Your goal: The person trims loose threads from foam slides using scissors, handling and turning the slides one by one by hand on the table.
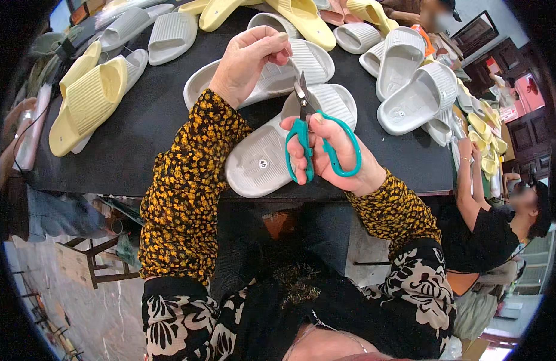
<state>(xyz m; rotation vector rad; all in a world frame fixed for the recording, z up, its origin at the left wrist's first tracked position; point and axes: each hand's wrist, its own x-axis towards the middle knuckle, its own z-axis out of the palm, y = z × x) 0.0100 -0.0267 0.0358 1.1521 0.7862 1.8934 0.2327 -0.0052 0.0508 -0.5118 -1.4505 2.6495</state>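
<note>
R hand (337, 150) grips teal-handled scissors (311, 141), fingers thru the loops, blades pointing up & closed or near closed, tip just below L hand. L hand (249, 60) raised above the table, fingers pinched together at the tips; can't tell if anything's held betw them, too small to see. Both forearms in yellow-black floral sleeves.

Under the hands: white slide sandal (260, 156) lying sole-up at the near edge of the black table (151, 120), round size sticker on its sole. 2nd white sandal (266, 75) just behind it, partly hidden by L hand. Scissors hover over the near sandal, not clearly touching it.

Rest of table: yellow sandals (88, 102) at L, stacked w/ a white one underneath; more white sandals (416, 96) at R, sole-up, piled; mixed yellow/white ones along the far edge. Another person (494, 228) in a black top sits at R, arm reaching toward the table's R end. Wooden stool (100, 265) on the floor lower L.
</note>
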